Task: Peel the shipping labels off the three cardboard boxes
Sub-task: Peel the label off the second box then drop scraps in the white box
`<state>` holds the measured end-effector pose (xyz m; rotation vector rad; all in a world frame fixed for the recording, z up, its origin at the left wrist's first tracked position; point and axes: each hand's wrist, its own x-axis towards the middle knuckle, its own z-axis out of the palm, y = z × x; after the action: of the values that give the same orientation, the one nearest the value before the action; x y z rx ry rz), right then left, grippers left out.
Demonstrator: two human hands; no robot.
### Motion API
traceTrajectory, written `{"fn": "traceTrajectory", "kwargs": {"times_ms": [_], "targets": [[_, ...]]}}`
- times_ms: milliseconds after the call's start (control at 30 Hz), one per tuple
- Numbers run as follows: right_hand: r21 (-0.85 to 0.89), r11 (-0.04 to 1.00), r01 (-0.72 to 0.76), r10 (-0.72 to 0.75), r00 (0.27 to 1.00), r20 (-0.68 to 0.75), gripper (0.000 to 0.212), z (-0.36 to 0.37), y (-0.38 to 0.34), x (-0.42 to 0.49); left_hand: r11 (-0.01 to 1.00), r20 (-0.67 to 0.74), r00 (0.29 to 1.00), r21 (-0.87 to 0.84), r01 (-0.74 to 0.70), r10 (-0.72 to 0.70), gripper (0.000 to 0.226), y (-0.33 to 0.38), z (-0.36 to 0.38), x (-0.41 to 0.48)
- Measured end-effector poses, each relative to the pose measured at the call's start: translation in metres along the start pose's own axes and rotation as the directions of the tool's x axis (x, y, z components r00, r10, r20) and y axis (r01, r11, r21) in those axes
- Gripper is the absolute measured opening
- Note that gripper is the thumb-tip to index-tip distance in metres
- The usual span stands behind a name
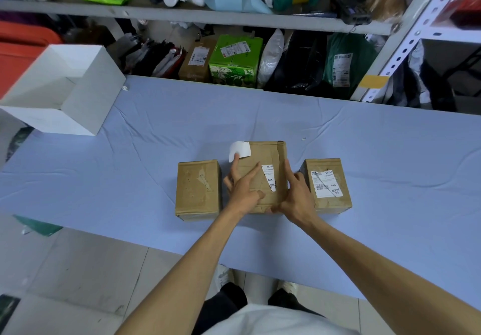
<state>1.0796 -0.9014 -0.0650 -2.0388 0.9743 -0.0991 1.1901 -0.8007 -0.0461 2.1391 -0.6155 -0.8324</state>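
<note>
Three brown cardboard boxes stand in a row on the blue cloth. The left box has only torn residue on top. On the middle box a ragged strip of white label remains. My left hand lies over its top with fingers spread, and a torn white label piece is lifted at the tip of one finger above the box's far left corner. My right hand grips the middle box's right side and near edge. The right box carries a nearly whole label.
An open white box sits at the table's far left. Behind the table, shelves hold parcels, among them a green carton. A perforated metal shelf post rises at the right. Tiled floor lies below the table's near edge.
</note>
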Motion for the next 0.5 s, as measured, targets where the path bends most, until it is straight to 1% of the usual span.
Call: {"fn": "traceTrajectory", "kwargs": {"times_ms": [233, 400, 500], "targets": [[-0.015, 1.0, -0.012, 0.012, 1.0, -0.001, 0.14, 0.0003, -0.0002, 0.0004, 0.999, 0.013, 1.0, 0.038, 0.006, -0.007, 0.068, 0.0005, -0.0004, 0.0029], [-0.023, 1.0, -0.02, 0.02, 1.0, -0.004, 0.142, 0.0001, -0.0022, -0.001, 0.999, -0.004, 1.0, 0.028, 0.018, -0.018, 0.068, 0.0008, -0.0032, 0.007], [-0.008, 1.0, -0.022, 0.022, 1.0, -0.002, 0.141, 0.0005, -0.0024, -0.0018, 1.0, 0.022, 1.0, 0.029, 0.002, -0.003, 0.064, 0.0017, -0.0046, 0.0056]]}}
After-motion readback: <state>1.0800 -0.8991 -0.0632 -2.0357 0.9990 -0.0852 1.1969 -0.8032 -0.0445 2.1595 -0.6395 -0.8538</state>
